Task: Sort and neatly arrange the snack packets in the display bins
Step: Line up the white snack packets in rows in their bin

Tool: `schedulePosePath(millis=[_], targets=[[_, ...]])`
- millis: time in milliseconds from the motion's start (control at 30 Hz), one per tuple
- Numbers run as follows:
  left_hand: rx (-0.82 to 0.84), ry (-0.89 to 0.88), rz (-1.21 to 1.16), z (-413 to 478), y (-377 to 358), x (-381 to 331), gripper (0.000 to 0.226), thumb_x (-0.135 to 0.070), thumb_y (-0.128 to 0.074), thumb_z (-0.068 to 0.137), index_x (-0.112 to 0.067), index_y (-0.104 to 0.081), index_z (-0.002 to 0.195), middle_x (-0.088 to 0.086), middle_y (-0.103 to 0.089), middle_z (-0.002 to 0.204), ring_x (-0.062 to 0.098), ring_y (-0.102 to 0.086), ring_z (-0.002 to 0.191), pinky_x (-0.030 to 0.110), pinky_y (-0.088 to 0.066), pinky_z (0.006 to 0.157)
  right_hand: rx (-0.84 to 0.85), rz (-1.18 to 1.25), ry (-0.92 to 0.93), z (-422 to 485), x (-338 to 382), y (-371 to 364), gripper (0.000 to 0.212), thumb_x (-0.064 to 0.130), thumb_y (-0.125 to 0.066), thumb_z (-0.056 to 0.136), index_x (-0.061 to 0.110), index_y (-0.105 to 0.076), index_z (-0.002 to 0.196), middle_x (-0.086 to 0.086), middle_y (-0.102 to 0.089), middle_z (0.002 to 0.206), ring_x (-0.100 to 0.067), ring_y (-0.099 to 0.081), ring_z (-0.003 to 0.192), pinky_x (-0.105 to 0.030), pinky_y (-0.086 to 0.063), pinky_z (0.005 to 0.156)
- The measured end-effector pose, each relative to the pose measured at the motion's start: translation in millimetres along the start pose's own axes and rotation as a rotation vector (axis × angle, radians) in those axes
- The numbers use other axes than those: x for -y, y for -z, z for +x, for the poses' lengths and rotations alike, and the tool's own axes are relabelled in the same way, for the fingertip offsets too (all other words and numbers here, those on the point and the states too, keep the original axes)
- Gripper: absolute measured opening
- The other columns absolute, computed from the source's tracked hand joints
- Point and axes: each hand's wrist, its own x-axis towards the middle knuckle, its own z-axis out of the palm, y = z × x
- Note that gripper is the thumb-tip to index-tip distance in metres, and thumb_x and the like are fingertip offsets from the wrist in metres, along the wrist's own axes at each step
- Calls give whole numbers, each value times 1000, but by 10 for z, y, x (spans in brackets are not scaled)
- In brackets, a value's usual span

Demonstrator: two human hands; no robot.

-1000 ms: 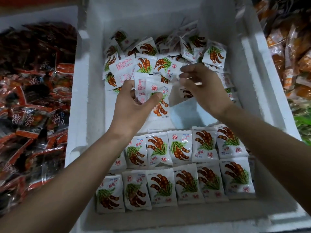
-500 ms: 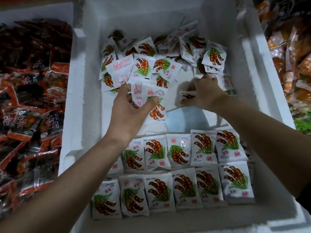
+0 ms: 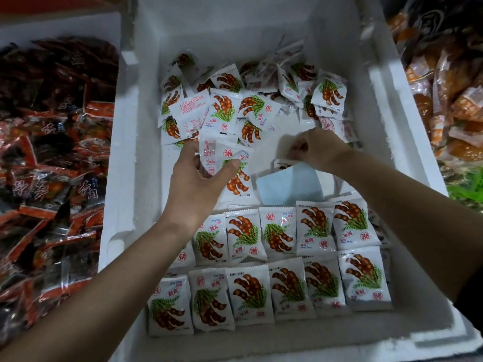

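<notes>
Head view: the left hand (image 3: 198,184) grasps a small stack of white snack packets (image 3: 230,168) between thumb and fingers, held above the floor of the white foam bin (image 3: 379,105). The right hand (image 3: 317,150) has its fingers curled over a partly hidden packet (image 3: 283,164); whether it actually pinches that packet cannot be told. A pale blue sheet (image 3: 290,184) lies between the hands, just below the right one. Beyond both hands sits a loose heap of packets (image 3: 261,108). Under the forearms, two tidy rows of packets (image 3: 282,257) lie flat. Red-and-black packets (image 3: 52,152) fill the bin outside the left arm; orange packets (image 3: 449,100) lie outside the right.
</notes>
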Motion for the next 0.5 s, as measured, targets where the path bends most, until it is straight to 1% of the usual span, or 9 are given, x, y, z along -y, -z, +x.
schedulePosePath(millis=[100, 167, 200, 267, 300, 333, 400, 433, 500], targets=[[7, 2, -2, -20, 4, -16, 34, -18, -72, 84, -17, -53, 113, -10, -65, 90, -13, -60, 67, 4, -44, 59, 100, 100, -72, -47, 73, 65, 43, 36, -38, 101, 3, -61, 116, -16, -58, 96, -27, -54, 89, -28, -37, 75], [11, -1, 0, -30, -2, -27, 34, -17, -71, 84, -18, -53, 112, -11, -64, 89, -13, -59, 66, 3, -43, 57, 177, 72, -88, -78, 131, 89, 43, 35, -24, 104, 12, -59, 111, -18, -48, 95, -29, -52, 94, -28, -33, 77], [14, -2, 1, -36, -5, -32, 33, -17, -71, 84, -17, -53, 112, -10, -64, 89, -14, -59, 65, 3, -42, 57, 198, 45, -70, -93, 147, 99, 40, 38, -25, 103, 15, -58, 107, -17, -46, 97, -30, -51, 99, -29, -32, 79], [22, -8, 1, -46, -13, -45, 33, -17, -71, 84, -17, -52, 111, -11, -63, 88, -14, -59, 64, 3, -42, 57, 241, 58, -53, -96, 126, 110, 42, 47, -46, 95, 10, -60, 110, -13, -54, 103, -29, -53, 104, -30, -38, 83], [25, -12, 1, -50, -14, -49, 32, -16, -71, 84, -17, -52, 111, -11, -63, 88, -14, -58, 64, 3, -42, 57, 235, 90, -41, -94, 108, 106, 43, 46, -56, 91, 7, -63, 108, -12, -60, 105, -28, -55, 103, -30, -41, 84], [27, -16, 1, -53, -13, -50, 32, -16, -71, 84, -18, -52, 110, -11, -63, 87, -14, -58, 64, 3, -42, 57, 223, 100, -16, -93, 85, 95, 38, 41, -60, 89, 6, -66, 102, -11, -63, 104, -26, -57, 100, -29, -42, 83], [22, -21, -1, -59, -3, -50, 32, -17, -71, 84, -17, -53, 110, -9, -64, 87, -13, -58, 64, 4, -42, 57, 143, 143, 38, -94, 73, 87, 27, 35, -60, 91, 9, -67, 90, -9, -66, 95, -25, -59, 95, -26, -39, 77], [16, -22, -7, -63, 4, -52, 32, -17, -71, 84, -17, -53, 110, -8, -64, 88, -12, -59, 64, 4, -43, 58, 59, 191, 60, -110, 93, 101, 24, 33, -58, 92, 11, -66, 88, -6, -64, 91, -23, -60, 93, -23, -37, 75], [-1, -27, -22, -77, 16, -59, 31, -17, -71, 84, -15, -53, 110, -6, -64, 87, -11, -58, 62, 5, -43, 58, -175, 340, 84, -163, 166, 145, 16, 28, -55, 94, 13, -60, 90, 0, -59, 86, -14, -57, 83, -15, -37, 70]])
